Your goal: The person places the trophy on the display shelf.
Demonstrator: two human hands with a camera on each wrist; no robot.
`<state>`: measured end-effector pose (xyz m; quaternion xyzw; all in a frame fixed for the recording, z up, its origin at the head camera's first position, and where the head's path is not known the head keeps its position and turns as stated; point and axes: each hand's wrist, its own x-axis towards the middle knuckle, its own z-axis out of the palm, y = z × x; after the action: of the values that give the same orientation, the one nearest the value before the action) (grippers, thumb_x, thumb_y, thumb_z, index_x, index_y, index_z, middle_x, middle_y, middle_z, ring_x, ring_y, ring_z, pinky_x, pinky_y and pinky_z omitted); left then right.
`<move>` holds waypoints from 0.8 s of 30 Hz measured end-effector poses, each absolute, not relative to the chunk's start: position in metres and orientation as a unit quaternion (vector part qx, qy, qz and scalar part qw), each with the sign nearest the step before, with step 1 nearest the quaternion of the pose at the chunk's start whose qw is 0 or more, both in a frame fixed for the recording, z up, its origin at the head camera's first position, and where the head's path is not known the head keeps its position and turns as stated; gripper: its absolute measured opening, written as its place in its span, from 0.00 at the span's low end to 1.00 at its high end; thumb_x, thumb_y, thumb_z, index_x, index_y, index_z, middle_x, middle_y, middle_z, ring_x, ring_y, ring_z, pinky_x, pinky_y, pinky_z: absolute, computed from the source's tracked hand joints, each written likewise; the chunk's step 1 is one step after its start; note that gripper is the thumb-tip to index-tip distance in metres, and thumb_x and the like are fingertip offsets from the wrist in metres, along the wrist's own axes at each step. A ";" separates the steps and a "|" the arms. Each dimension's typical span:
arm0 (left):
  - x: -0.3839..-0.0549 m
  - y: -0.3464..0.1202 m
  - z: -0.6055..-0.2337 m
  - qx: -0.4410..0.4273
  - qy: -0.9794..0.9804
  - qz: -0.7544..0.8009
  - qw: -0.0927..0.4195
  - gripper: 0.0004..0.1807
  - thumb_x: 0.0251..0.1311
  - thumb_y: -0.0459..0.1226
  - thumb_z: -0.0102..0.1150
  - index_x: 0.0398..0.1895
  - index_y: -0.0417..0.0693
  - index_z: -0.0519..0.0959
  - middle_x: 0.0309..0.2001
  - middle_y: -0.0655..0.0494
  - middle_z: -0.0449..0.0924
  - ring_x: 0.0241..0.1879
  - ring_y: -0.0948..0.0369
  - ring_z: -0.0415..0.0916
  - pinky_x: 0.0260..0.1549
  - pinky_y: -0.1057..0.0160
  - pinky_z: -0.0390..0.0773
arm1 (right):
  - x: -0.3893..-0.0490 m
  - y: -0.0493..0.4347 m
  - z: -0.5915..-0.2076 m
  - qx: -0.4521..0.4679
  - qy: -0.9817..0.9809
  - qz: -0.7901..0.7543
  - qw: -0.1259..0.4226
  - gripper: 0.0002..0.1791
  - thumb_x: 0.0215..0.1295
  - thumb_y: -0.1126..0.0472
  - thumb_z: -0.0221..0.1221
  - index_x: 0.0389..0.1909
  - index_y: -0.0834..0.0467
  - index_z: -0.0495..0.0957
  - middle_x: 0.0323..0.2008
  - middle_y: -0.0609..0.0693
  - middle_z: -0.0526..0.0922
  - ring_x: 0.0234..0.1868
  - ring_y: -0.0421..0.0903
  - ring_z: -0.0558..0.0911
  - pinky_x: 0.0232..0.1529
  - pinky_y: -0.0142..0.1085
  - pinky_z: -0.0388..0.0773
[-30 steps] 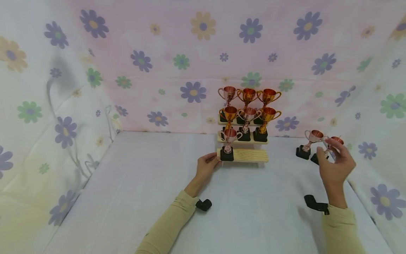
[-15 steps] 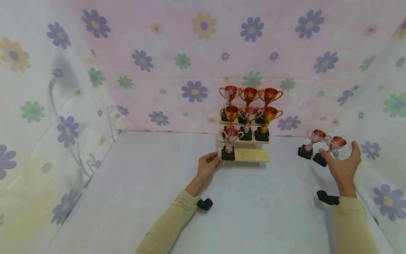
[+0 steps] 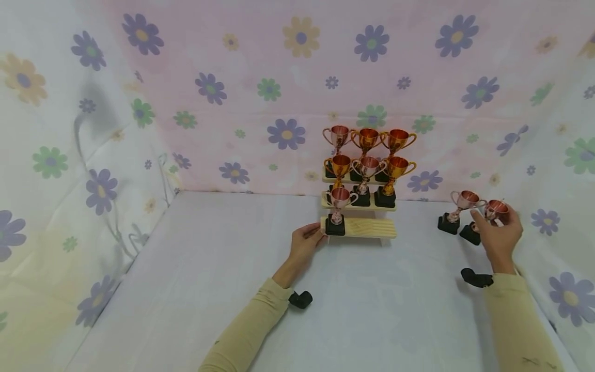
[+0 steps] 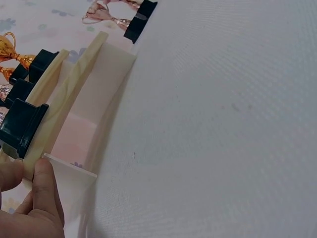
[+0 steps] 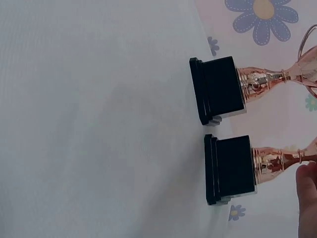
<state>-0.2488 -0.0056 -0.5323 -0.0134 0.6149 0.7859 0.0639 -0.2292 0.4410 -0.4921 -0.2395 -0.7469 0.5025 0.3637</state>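
My left hand (image 3: 304, 245) pinches the left end of the lowest tier of a wooden stepped display stand (image 3: 372, 227), thumb on top and fingers beneath in the left wrist view. A rose-gold trophy (image 3: 336, 223) on a black base stands at that end of the tier. Off to the right, my right hand (image 3: 501, 239) holds another rose-gold trophy (image 3: 470, 235), its fingers around the cup. In the right wrist view one digit (image 5: 308, 191) lies against this trophy's stem. A matching trophy (image 3: 449, 223) stands just left of it.
Gold trophies (image 3: 386, 196) and rose-gold ones fill the two upper tiers. The white table (image 3: 209, 268) spreads around the stand, with a flowered cloth backdrop (image 3: 241, 144) behind and at both sides. A black wrist camera (image 3: 476, 277) sits on the right forearm.
My right hand drew back to the right with thumb and fingers spread, then closed around the right-hand trophy's cup. My left hand stays on the stand.
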 end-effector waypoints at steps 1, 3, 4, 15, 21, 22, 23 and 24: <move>-0.249 -0.005 -0.532 -0.013 0.613 0.787 0.064 0.18 0.69 0.25 0.58 0.60 0.25 0.75 0.54 0.32 0.80 0.44 0.61 0.82 0.51 0.63 0.85 | -0.230 0.441 -0.493 -0.239 -0.739 0.503 0.379 0.29 0.58 0.59 0.72 0.61 0.55 0.78 0.42 0.30 0.72 0.47 0.30 0.70 0.46 0.21 0.72; -0.249 -0.005 -0.532 -0.011 0.612 0.789 0.064 0.18 0.69 0.26 0.58 0.60 0.25 0.75 0.54 0.32 0.80 0.44 0.62 0.82 0.51 0.63 0.84 | -0.232 0.440 -0.494 -0.241 -0.723 0.503 0.408 0.26 0.56 0.59 0.73 0.57 0.55 0.81 0.39 0.30 0.73 0.45 0.30 0.71 0.45 0.20 0.70; -0.249 -0.005 -0.532 -0.011 0.611 0.789 0.064 0.18 0.69 0.26 0.58 0.60 0.25 0.75 0.53 0.32 0.80 0.43 0.62 0.82 0.51 0.63 0.84 | -0.232 0.440 -0.494 -0.242 -0.715 0.503 0.421 0.25 0.55 0.59 0.74 0.55 0.56 0.82 0.38 0.30 0.74 0.44 0.30 0.71 0.44 0.21 0.68; -0.249 -0.005 -0.533 -0.008 0.617 0.784 0.064 0.19 0.69 0.25 0.58 0.60 0.24 0.74 0.53 0.32 0.80 0.43 0.61 0.83 0.50 0.62 0.85 | -0.220 0.443 -0.493 -0.262 -0.636 0.535 0.490 0.22 0.54 0.66 0.73 0.52 0.56 0.82 0.37 0.35 0.76 0.38 0.31 0.74 0.41 0.24 0.70; -0.249 -0.005 -0.534 -0.013 0.612 0.788 0.065 0.18 0.69 0.25 0.58 0.60 0.24 0.75 0.52 0.33 0.80 0.43 0.62 0.82 0.52 0.61 0.85 | -0.208 0.442 -0.484 -0.239 -0.602 0.574 0.501 0.22 0.52 0.72 0.73 0.48 0.54 0.80 0.38 0.40 0.79 0.38 0.33 0.77 0.42 0.23 0.75; -0.249 -0.005 -0.534 -0.014 0.611 0.789 0.066 0.18 0.69 0.25 0.58 0.60 0.24 0.75 0.52 0.33 0.80 0.43 0.62 0.82 0.52 0.60 0.84 | -0.206 0.441 -0.482 -0.235 -0.598 0.580 0.502 0.22 0.52 0.73 0.73 0.46 0.54 0.81 0.38 0.41 0.80 0.38 0.34 0.77 0.42 0.23 0.76; -0.249 -0.005 -0.534 -0.015 0.610 0.790 0.067 0.18 0.69 0.25 0.58 0.60 0.24 0.75 0.52 0.34 0.80 0.43 0.62 0.82 0.53 0.60 0.84 | -0.204 0.440 -0.480 -0.229 -0.596 0.582 0.504 0.21 0.52 0.73 0.73 0.45 0.54 0.81 0.37 0.42 0.80 0.37 0.34 0.78 0.41 0.23 0.76; -0.249 -0.005 -0.534 -0.015 0.610 0.789 0.067 0.18 0.69 0.25 0.58 0.60 0.24 0.75 0.52 0.33 0.80 0.43 0.61 0.82 0.54 0.59 0.84 | -0.202 0.439 -0.479 -0.225 -0.594 0.584 0.505 0.20 0.51 0.73 0.73 0.45 0.54 0.82 0.37 0.42 0.81 0.36 0.34 0.78 0.41 0.23 0.76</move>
<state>-0.2488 -0.0053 -0.5336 -0.0149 0.6104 0.7891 0.0672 -0.2019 0.4393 -0.4786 -0.2251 -0.5942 0.5844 0.5047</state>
